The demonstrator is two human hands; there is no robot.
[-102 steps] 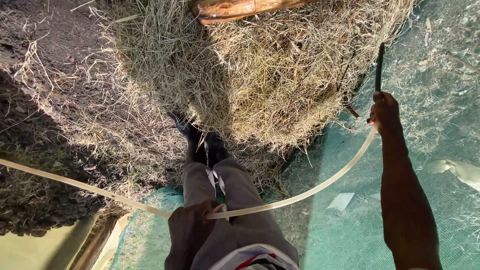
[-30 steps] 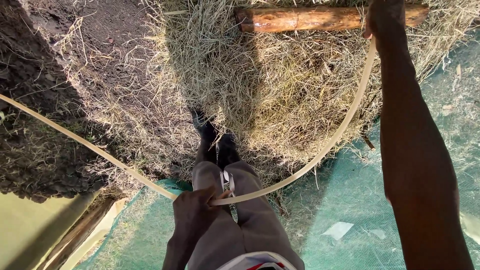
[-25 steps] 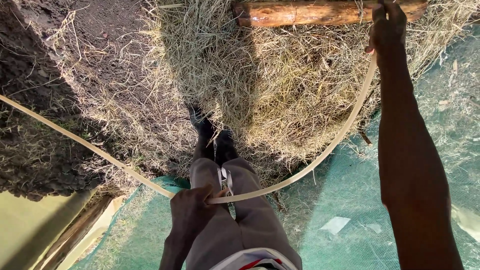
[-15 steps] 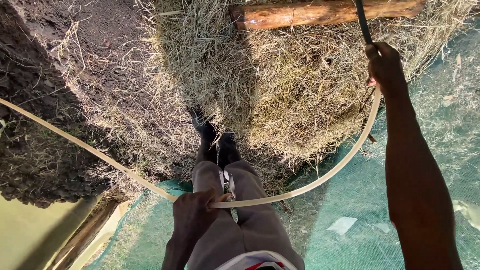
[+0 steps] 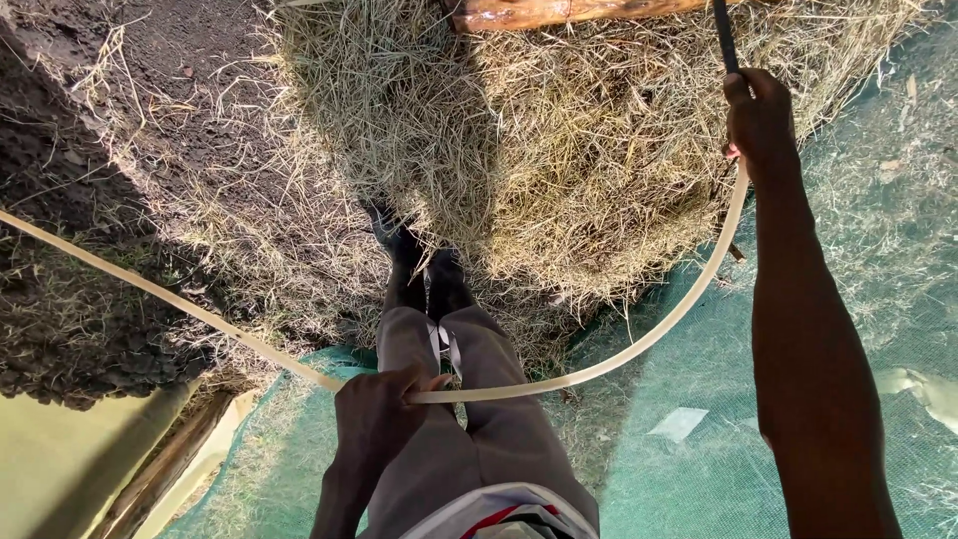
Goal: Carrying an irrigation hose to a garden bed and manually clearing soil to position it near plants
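My left hand [image 5: 374, 409] pinches the strap [image 5: 639, 344] at my thigh; my right hand [image 5: 760, 120] grips strap and dark blade [image 5: 725, 35] above the hay [image 5: 559, 150].

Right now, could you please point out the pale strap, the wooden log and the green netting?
pale strap [image 5: 639, 347], head view, curved middle.
wooden log [image 5: 539, 12], head view, bark side.
green netting [image 5: 689, 469], head view, bare mesh.

Dark bare soil [image 5: 60, 130] at left, green mesh netting [image 5: 699, 379] spread at right, big heap of dry hay [image 5: 559, 160] straddling both, wooden log [image 5: 559, 10] atop the heap's far edge.
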